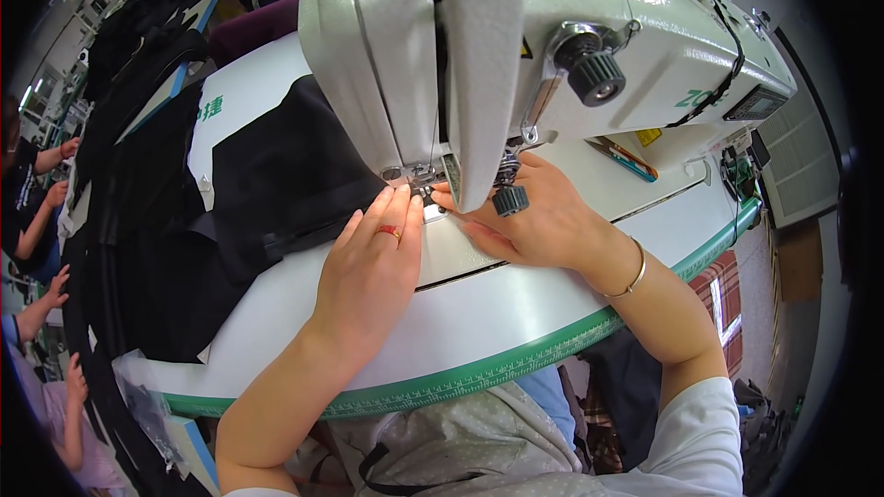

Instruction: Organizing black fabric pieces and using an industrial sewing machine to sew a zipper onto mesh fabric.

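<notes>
My left hand (373, 253) lies flat with fingers stretched out, a red and gold ring on one. Its fingertips rest at the right end of the black fabric (285, 161), close beside the presser foot (422, 191) of a white sewing machine (368, 64). From the other side my right hand (543, 216), with a bangle at the wrist, reaches in. One fingertip is by the presser foot and the thumb stands apart from it; the machine's front part and a dark knob (510, 200) hide some fingers. Whether that fingertip touches fabric, I cannot tell.
A green measuring strip (479, 382) runs along the table's curved front edge. Orange and teal handled tools (628, 161) lie under the machine arm. More black fabric (138, 267) hangs and lies at the left. Other people's hands (57, 287) show at the far left.
</notes>
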Available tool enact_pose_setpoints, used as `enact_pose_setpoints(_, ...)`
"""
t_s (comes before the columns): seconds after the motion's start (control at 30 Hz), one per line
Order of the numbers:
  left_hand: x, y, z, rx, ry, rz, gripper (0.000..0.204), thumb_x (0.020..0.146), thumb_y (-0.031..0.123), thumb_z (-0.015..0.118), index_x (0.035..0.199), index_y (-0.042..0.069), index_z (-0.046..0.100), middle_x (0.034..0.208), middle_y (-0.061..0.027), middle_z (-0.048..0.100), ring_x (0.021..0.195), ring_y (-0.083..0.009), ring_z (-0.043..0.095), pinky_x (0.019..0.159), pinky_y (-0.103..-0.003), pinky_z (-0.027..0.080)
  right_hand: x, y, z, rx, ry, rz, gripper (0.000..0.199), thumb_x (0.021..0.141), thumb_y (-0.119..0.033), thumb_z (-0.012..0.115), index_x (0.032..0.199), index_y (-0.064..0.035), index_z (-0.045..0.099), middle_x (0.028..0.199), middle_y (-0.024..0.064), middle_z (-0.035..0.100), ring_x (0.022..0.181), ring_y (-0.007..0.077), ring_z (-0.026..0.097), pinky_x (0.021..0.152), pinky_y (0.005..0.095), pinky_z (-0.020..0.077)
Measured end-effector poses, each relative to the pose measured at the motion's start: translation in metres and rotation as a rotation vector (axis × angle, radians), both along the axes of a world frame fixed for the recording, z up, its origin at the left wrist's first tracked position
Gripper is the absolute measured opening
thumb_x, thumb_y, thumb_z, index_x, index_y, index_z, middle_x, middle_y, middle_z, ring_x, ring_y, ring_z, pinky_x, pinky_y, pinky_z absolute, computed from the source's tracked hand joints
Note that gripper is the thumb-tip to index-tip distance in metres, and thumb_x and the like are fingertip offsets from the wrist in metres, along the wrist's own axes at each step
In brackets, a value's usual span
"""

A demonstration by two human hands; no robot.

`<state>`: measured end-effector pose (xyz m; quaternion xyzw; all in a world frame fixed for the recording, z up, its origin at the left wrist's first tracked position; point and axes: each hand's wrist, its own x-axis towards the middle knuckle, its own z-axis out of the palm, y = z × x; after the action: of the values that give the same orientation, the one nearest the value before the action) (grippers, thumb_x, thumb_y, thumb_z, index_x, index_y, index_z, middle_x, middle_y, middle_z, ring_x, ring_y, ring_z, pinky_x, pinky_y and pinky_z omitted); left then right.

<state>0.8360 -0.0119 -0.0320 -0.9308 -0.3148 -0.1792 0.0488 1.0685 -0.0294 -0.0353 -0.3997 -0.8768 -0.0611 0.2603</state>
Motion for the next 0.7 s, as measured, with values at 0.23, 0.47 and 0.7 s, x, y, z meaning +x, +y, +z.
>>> enact_pose_setpoints(0.23,0.000,0.004,-0.003,0.004,0.011,0.024,0.035,0.088,0.007,0.062,0.122,-0.002,0.064,0.129,-0.0133,0.062,0.125,-0.0258,0.057,0.096,-0.043,0.055,-0.001,0.000,-0.002,-0.019,-0.009,-0.037,0.020,0.079,-0.023,0.070,0.063,-0.0118,0.068,0.093,0.0014,0.063,0.100,0.0205,0.060,0.087,0.0349,0.0499)
enact_pose_setpoints(0.47,0.001,0.008,-0.001,-0.024,0.071,0.038,0.038,0.087,0.006,0.060,0.124,-0.002,0.062,0.131,-0.0128,0.061,0.128,-0.0257,0.056,0.102,-0.042,0.051,0.001,0.002,0.000,-0.046,-0.045,-0.044,0.024,0.081,-0.025,0.068,0.062,-0.0121,0.066,0.084,0.0004,0.058,0.088,0.0206,0.056,0.084,0.0344,0.0473)
enact_pose_setpoints(0.7,0.000,0.012,-0.004,-0.019,0.062,0.052,0.039,0.086,0.006,0.061,0.124,-0.001,0.062,0.132,-0.0128,0.060,0.128,-0.0258,0.055,0.102,-0.042,0.051,0.000,0.000,0.002,-0.075,-0.056,-0.075,0.025,0.084,-0.028,0.066,0.067,-0.0099,0.067,0.078,0.0012,0.055,0.083,0.0216,0.054,0.082,0.0356,0.0454)
